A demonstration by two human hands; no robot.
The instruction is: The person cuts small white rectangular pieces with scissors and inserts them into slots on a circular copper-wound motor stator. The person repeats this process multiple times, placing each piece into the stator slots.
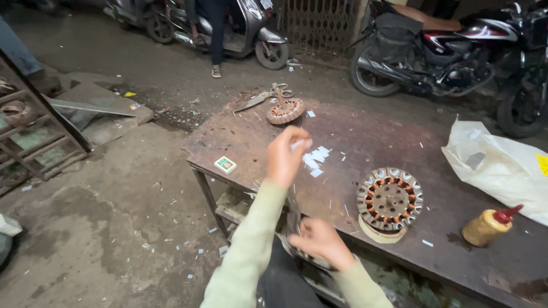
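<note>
My left hand [287, 155] is raised over the rusty metal table [240, 140], fingers pinched on a small white paper slip [303, 143]; it is blurred. Just right of it lies a small heap of white paper slips [315, 158]. My right hand [319, 242] is curled at the table's near edge, closed on a thin grey strip [294, 215] that rises from it. A round fan stator with copper windings [390, 199] rests on a cream ring, right of both hands.
A second stator [285, 110] and scissors [264, 97] lie at the far edge. A small green-and-white box [225, 165], a yellow bottle with a red cap [488, 226] and a white plastic bag [502, 165] are on the table. Beyond it are a scooter [245, 28] with a person's legs [217, 40] and a motorcycle [434, 57]; a metal rack [34, 137] stands at the left.
</note>
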